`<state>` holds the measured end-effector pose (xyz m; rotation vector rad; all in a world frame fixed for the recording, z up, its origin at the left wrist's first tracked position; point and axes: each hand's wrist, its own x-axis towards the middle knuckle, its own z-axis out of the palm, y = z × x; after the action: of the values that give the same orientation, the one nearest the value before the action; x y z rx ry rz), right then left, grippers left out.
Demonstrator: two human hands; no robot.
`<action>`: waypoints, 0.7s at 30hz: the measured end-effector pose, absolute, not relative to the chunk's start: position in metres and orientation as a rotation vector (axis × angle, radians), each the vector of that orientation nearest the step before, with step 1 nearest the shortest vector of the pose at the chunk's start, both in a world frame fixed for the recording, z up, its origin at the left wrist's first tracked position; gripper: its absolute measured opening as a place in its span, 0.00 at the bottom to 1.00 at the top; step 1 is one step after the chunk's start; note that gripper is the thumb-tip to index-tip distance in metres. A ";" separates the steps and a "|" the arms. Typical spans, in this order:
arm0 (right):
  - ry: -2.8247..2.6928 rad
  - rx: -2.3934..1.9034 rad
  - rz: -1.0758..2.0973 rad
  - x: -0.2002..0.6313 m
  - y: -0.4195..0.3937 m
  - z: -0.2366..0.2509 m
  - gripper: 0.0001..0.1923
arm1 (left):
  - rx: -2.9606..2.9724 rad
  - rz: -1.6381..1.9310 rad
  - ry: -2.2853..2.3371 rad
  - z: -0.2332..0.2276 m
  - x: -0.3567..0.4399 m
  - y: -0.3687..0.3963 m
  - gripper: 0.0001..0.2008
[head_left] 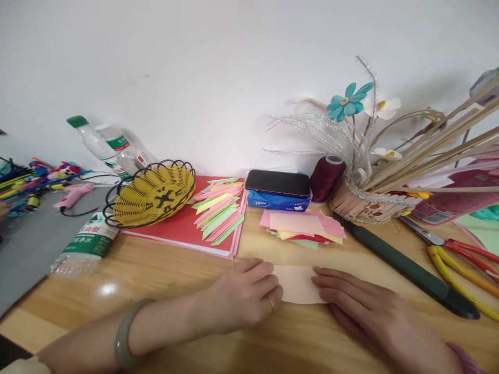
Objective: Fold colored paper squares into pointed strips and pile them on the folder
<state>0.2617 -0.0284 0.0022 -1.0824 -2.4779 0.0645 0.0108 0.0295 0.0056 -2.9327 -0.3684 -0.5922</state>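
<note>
A pale peach piece of paper (298,284) lies on the wooden table in front of me, between my hands. My left hand (249,293) has its fingers curled over the paper's left end, closed on it; a ring and a greyish-green bangle show on that arm. From the right, my right hand (370,306) rests its outstretched fingers on the paper's other end. Just beyond the paper is a stack of coloured paper pieces (298,223), mostly pink, yellow and green. Folded paper strips (220,213) lie fanned out on red sheets (156,236) at the left.
A yellow woven basket (156,200) and plastic bottles (89,239) stand or lean left, near a pink glue gun (76,196). A phone (277,183) sits on a blue tissue pack (273,200). Thread cone (326,179), flower basket (374,202), dark green long-handled tool (405,262) and scissors (456,244) occupy the right.
</note>
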 end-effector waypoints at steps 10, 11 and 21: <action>-2.210 -1.367 0.395 0.260 -0.025 -0.006 0.07 | -3.346 -0.954 -0.999 0.002 0.015 0.033 0.05; -2.186 -1.385 0.436 0.261 -0.025 -0.007 0.07 | -3.367 -0.991 -1.056 0.001 0.015 0.033 0.04; -2.012 -1.647 0.690 0.257 -0.017 0.001 0.15 | -3.267 -0.793 -1.920 0.008 0.022 0.034 0.03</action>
<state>0.2573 -0.0170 0.0010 -1.6475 -2.0116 0.6898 0.0224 0.0340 0.0079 -3.2671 -1.9196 -0.7932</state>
